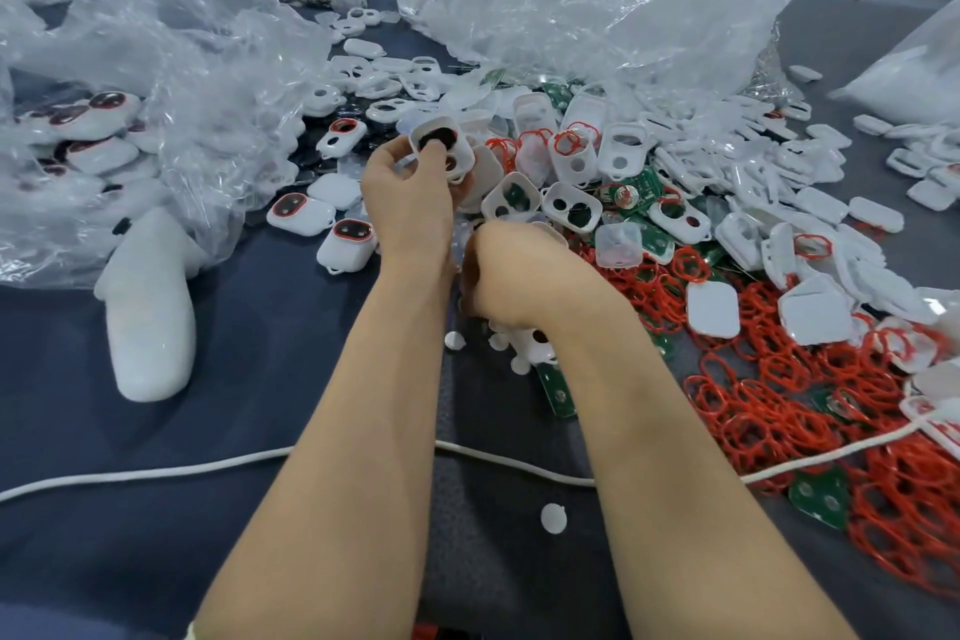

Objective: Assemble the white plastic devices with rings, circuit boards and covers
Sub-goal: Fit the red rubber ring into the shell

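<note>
Above the middle of the parts heap, your left hand (410, 192) grips a white shell (458, 144) with a dark insert. Your right hand (511, 270) curls just beside; whether it holds anything, you cannot tell. Red rings (779, 405) and green circuit boards (821, 494) spread rightward.

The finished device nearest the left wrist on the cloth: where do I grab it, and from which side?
Pinch the finished device across its plain white side walls, coming from above and the near left, over bare cloth. Its red-ringed face points up, and the left hand, holding a white housing, sits close on its right.
</note>
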